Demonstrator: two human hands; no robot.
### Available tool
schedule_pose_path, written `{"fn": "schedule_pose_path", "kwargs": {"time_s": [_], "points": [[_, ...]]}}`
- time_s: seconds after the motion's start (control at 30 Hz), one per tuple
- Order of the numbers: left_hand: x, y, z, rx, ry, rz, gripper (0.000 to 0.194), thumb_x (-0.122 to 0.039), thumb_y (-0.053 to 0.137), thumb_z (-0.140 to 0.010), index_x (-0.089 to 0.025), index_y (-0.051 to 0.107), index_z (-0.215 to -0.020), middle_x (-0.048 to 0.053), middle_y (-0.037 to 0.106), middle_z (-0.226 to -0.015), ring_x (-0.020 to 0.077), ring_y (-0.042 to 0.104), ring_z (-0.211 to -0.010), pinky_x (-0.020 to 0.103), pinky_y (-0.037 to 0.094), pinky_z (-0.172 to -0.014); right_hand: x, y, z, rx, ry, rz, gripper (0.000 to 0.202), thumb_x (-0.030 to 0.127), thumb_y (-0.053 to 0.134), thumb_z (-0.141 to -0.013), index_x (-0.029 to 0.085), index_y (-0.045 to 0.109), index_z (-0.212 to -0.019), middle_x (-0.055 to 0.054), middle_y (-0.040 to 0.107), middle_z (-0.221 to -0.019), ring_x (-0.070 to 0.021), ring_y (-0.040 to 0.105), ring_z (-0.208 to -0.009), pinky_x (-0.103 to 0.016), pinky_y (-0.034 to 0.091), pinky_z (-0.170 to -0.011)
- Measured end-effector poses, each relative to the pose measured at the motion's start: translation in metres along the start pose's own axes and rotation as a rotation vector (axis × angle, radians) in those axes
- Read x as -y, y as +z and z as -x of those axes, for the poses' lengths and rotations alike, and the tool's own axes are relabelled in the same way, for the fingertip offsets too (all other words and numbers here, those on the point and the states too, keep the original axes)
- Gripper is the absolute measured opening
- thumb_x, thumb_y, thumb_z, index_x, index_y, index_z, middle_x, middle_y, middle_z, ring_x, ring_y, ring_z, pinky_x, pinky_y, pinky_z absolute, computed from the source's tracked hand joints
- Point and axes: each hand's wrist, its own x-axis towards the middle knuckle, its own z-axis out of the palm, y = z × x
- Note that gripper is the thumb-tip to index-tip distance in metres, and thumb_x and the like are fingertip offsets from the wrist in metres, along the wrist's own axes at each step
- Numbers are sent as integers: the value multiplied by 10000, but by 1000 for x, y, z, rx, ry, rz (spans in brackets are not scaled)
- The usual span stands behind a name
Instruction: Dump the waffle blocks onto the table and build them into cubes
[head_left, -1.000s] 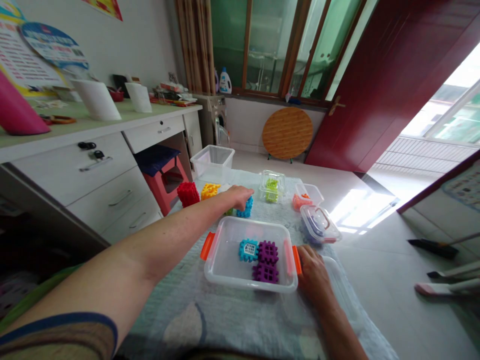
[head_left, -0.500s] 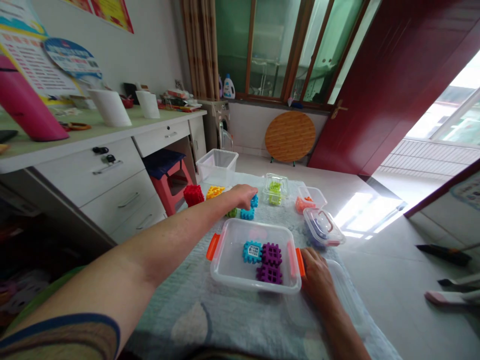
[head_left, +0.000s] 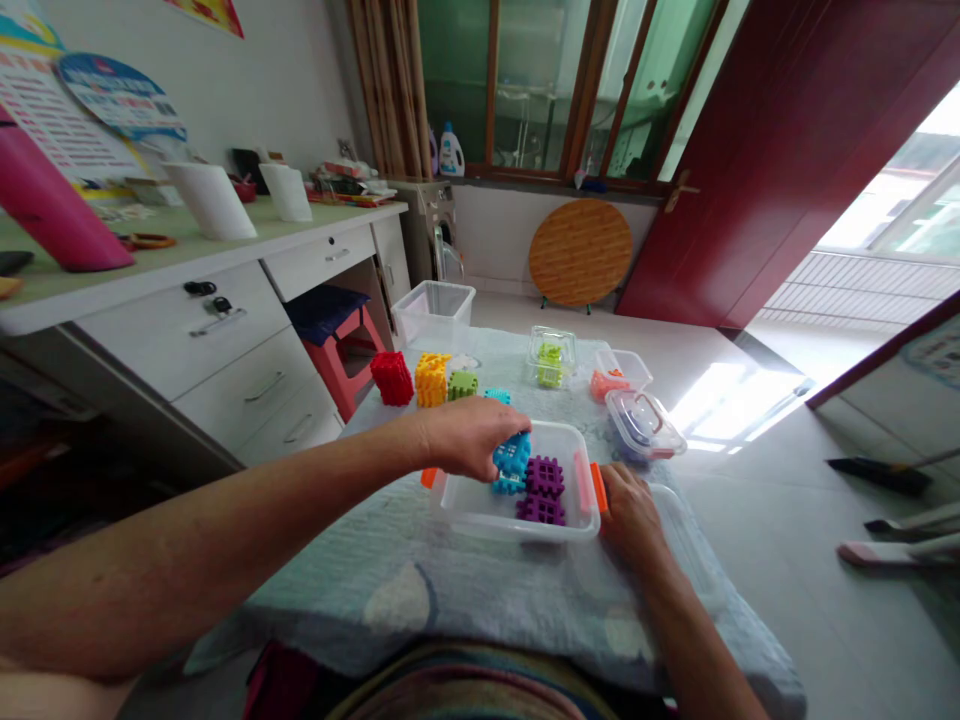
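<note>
My left hand (head_left: pixel 472 437) is closed on a blue waffle block (head_left: pixel 513 452), holding it over the left part of a clear plastic box (head_left: pixel 480 520). Beneath it, part of another blue block (head_left: pixel 510 484) shows inside the box. Two purple waffle blocks (head_left: pixel 544 476) lie to the right of these. At the box's right end, my right hand (head_left: pixel 630 505) grips by the orange latch (head_left: pixel 598 487), its fingers curled there. Beyond the box stand stacks of red blocks (head_left: pixel 392 378), yellow blocks (head_left: pixel 433 380) and green blocks (head_left: pixel 463 385), with a further blue block (head_left: pixel 497 396) beside them.
Small clear boxes hold lime-green pieces (head_left: pixel 550 365) and coral pieces (head_left: pixel 609 383); a lidded box (head_left: pixel 645 424) stands at the right. A clear lid (head_left: pixel 679 540) lies under my right forearm. Behind the cloth-covered table (head_left: pixel 337 580) is a large clear bin (head_left: pixel 435 315).
My left hand has come back from the blue blocks behind the box, bringing one over it. My right hand stays at the box's right end. The view has shifted slightly.
</note>
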Motion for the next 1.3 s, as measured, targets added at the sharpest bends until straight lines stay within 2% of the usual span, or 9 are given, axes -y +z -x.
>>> {"fn": "schedule_pose_path", "kwargs": {"time_s": [0.17,0.33,0.67,0.8,0.93,1.0,1.13,1.3], "points": [[-13,35,-2,157,-34,-40,360,-258,696,-655,-208,633,-1006,92,709,-1031,274,668,-929,328,508,-743,3,-2,1,-2,16,-5,173,276,475,-898,221,629,-840,-55,636,-895,-195,563,-866,-300,389,-800],[-8,48,-11,238,-42,-16,348,-274,681,-663,-221,642,-1005,94,714,-1035,290,673,-932,332,507,-725,4,-4,1,14,24,-24,177,280,473,-905,218,626,-844,-58,631,-915,-202,560,-886,-306,383,-803],[-11,49,-19,347,-17,12,399,-283,668,-714,-193,629,-1101,112,697,-1050,278,661,-933,315,502,-745,2,-3,1,26,22,-5,170,256,466,-899,217,627,-863,-57,635,-927,-196,553,-874,-304,377,-797],[-7,49,-21,372,-4,24,549,-268,677,-695,-201,579,-1230,117,644,-1162,256,638,-993,288,501,-795,1,-2,1,15,15,-7,158,264,484,-891,221,633,-861,-55,637,-912,-197,555,-871,-301,378,-790],[-5,41,-23,458,-38,61,701,-290,702,-671,-213,502,-1339,110,598,-1259,234,637,-983,272,505,-789,0,-1,2,19,24,-18,162,265,478,-900,221,627,-856,-57,637,-926,-197,556,-867,-302,380,-797],[-5,36,-24,479,-49,63,668,-279,690,-686,-208,511,-1326,102,626,-1234,233,642,-974,274,506,-782,0,-1,2,22,26,-18,160,258,474,-899,220,625,-858,-60,637,-929,-199,555,-870,-303,380,-797],[-10,31,-23,471,-113,10,457,-190,567,-774,-173,582,-1230,127,695,-1114,257,663,-964,300,508,-758,1,-2,2,17,25,-21,155,244,475,-894,218,622,-852,-62,638,-938,-196,550,-856,-304,381,-796],[-18,35,-21,517,-161,-8,345,-147,537,-789,-122,636,-1119,183,703,-1088,284,678,-937,313,510,-734,3,-3,2,16,25,-22,165,233,467,-897,218,623,-847,-61,637,-919,-195,550,-851,-300,377,-792]]}}
